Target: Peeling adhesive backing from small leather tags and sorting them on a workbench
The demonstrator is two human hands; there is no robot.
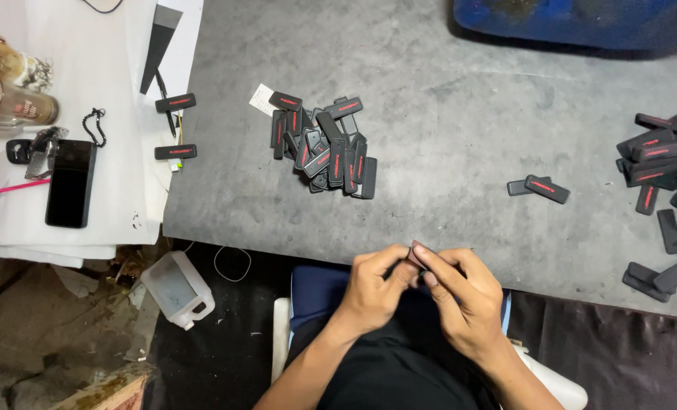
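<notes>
Head view: left hand (375, 287) and right hand (460, 294) pinching one small black tag (416, 254) together at the grey table (445, 137) edge, seemingly mid-assembly; next needing steady fingertip pressure.

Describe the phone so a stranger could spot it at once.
Start at the white sheets covering the table's left end. On them lies a black phone, screen dark, beside a pink pen. It is far larger than the small red-marked black tags nearby.

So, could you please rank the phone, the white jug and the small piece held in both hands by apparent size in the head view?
1. White jug
2. Phone, close behind; the jug lies lower, so unsure
3. Small piece, mostly hidden by fingers
</notes>
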